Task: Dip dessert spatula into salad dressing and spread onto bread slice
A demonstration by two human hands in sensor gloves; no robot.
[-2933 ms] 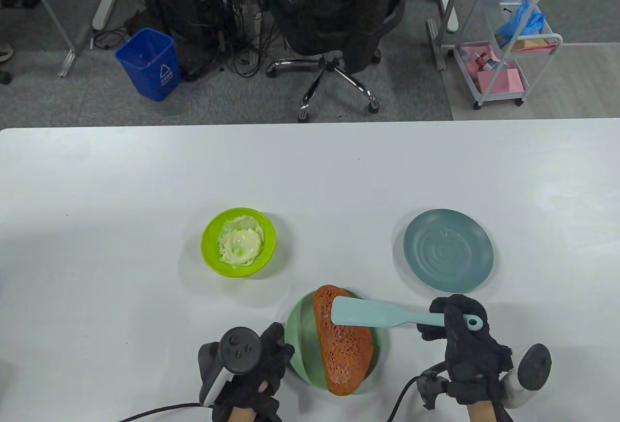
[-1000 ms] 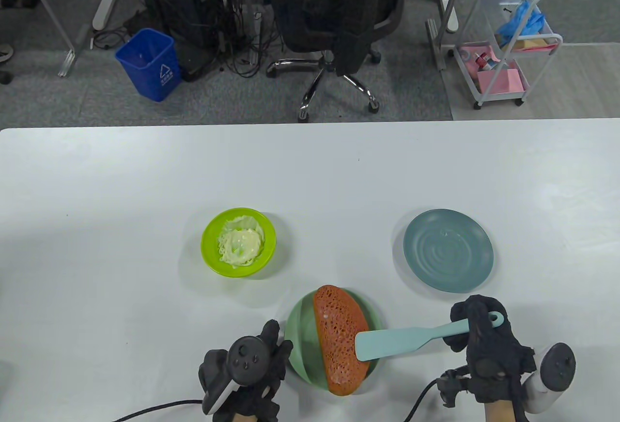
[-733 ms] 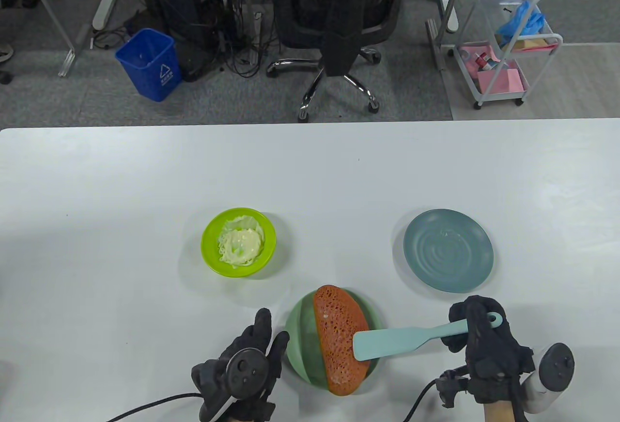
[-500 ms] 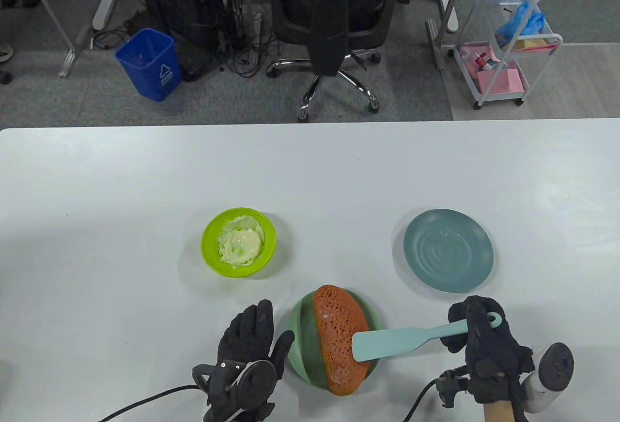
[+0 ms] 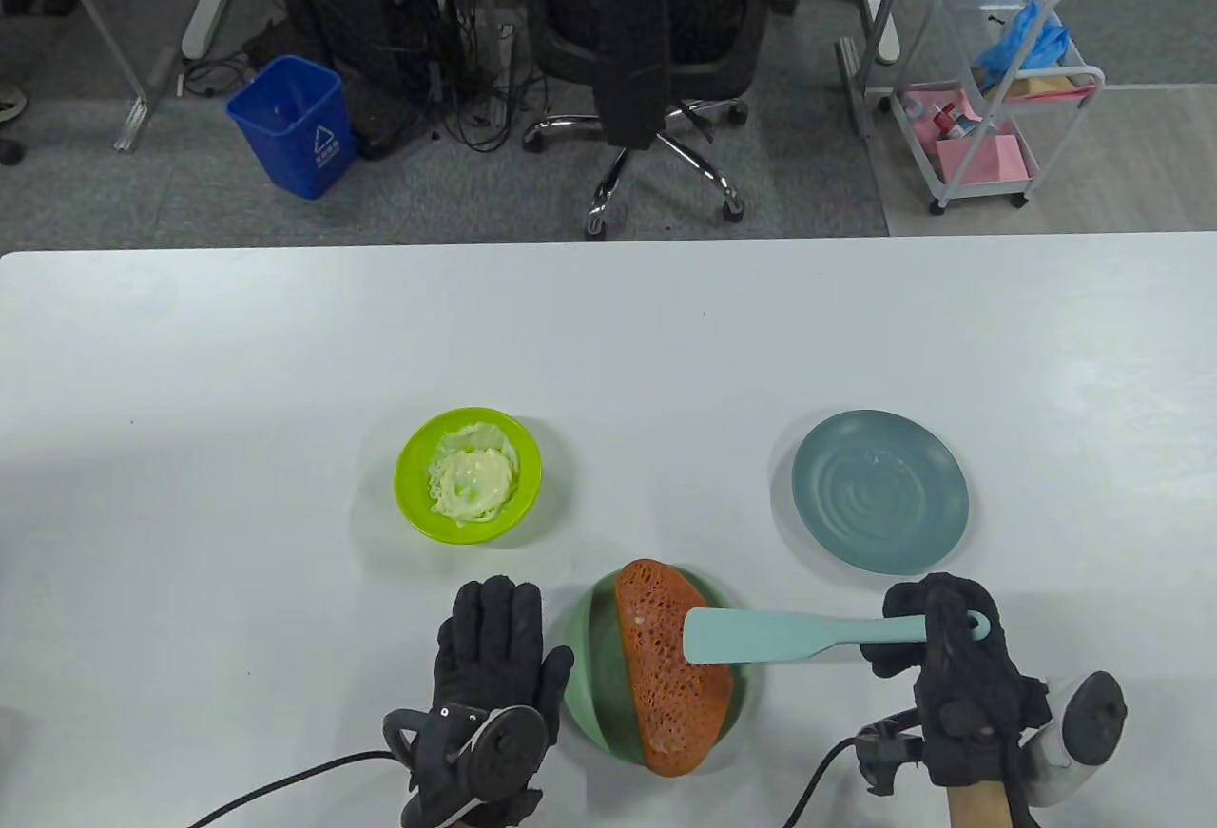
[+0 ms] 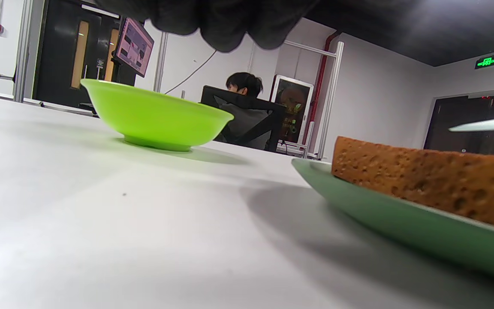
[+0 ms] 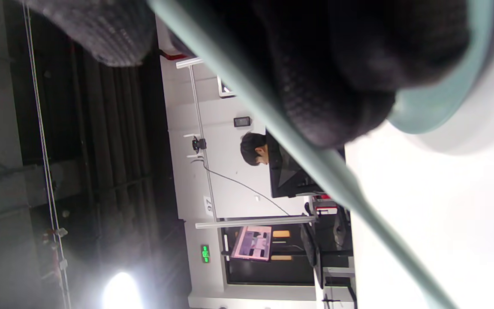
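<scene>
Table view. Pale teal flat-bladed silicone dessert spatula [image 5: 756,635] gripped at its looped handle end by black-gloved right hand [image 5: 951,666], fingers curled closed around the handle; blade extended leftward above the upper part of the brown porous bread slice [image 5: 670,666], contact not discernible. Bread slice lying on round green plate [image 5: 585,676]. Black-gloved left hand [image 5: 490,676] flat on the white table [image 5: 285,372] just beside the plate's left rim, fingers straight and together, holding nothing. Lime-green bowl of creamy salad dressing [image 5: 468,476] beyond the left hand. Grey-blue ridged plate [image 5: 880,491] beyond the right hand.
</scene>
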